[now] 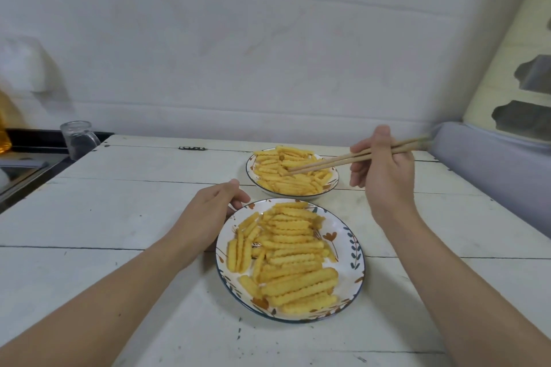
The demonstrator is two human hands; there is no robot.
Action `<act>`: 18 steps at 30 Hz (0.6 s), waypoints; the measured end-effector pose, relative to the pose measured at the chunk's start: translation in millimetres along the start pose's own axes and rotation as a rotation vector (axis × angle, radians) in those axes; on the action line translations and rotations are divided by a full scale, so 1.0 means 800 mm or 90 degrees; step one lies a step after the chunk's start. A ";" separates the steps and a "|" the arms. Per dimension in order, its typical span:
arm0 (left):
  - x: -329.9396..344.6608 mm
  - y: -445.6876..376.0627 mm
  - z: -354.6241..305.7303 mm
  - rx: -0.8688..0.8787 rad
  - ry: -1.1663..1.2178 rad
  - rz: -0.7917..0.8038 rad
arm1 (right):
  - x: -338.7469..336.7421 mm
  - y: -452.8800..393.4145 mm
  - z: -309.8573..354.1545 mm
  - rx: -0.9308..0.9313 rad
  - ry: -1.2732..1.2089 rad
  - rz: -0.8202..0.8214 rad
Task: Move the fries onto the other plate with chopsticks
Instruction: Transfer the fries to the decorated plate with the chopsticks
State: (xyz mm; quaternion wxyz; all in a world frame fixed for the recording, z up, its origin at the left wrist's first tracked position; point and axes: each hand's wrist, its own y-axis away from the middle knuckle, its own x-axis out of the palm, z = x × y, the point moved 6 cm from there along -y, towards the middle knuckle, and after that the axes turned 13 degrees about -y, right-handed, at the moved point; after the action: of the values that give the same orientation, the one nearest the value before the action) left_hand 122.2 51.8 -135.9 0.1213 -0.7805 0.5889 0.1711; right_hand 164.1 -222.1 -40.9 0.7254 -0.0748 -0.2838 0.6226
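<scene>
White planks make up the table (pixel 125 217), set against a pale wall. On it sit two flowered plates, both heaped with crinkle fries: the near plate (pixel 350 250) in front of me and the far plate (pixel 331 185) just behind it, a narrow gap between them. My right hand (pixel 384 176) pinches the chopsticks (pixel 343 160), their tips down among the far fries (pixel 286 176). My left hand (pixel 213 208) rests at the near plate's rim, fingers loosely curled round its edge. Near fries (pixel 286 253) lie piled. A glass mug (pixel 79 138) stands at the far left.
</scene>
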 end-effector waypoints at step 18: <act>-0.002 0.022 -0.016 0.041 -0.045 -0.020 | -0.090 0.051 0.096 -0.033 0.114 -0.065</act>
State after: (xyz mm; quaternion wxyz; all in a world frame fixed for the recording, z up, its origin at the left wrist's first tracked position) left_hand 106.5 43.3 -123.7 0.1699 -0.7787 0.5774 0.1775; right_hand 85.8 -300.4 -19.0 0.7763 -0.1347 -0.2374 0.5683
